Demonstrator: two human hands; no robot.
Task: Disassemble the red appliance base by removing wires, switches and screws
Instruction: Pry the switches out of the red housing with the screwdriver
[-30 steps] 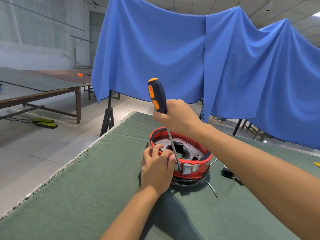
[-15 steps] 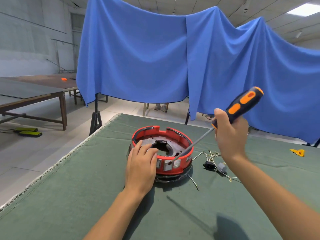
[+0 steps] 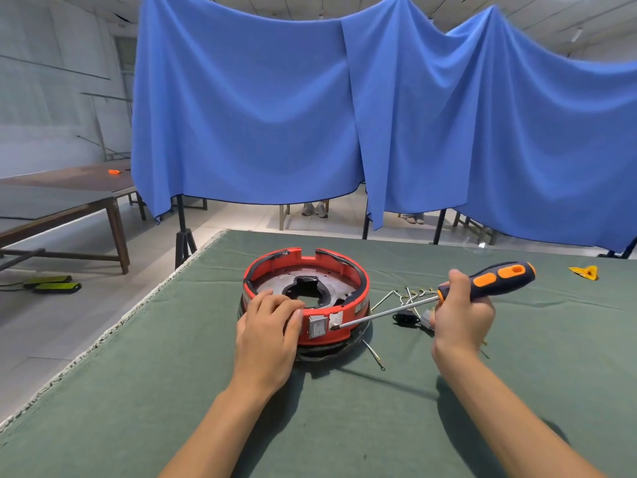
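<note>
The red appliance base is a round red ring with a grey metal plate inside, standing on the green table cloth. A grey rocker switch sits in its near wall. My left hand grips the near left rim, thumb beside the switch. My right hand holds a black and orange screwdriver almost level; its tip touches the wall just right of the switch. Loose wires and a black socket part lie right of the base.
A single wire lies by the base's near right side. A yellow scrap rests at the far right of the table. A blue cloth hangs behind the table. The table's frayed left edge runs diagonally; a wooden table stands left.
My right hand swung the screwdriver from upright over the base down to the right, laying it nearly level with its tip at the wall by the switch. My left hand stayed on the rim.
</note>
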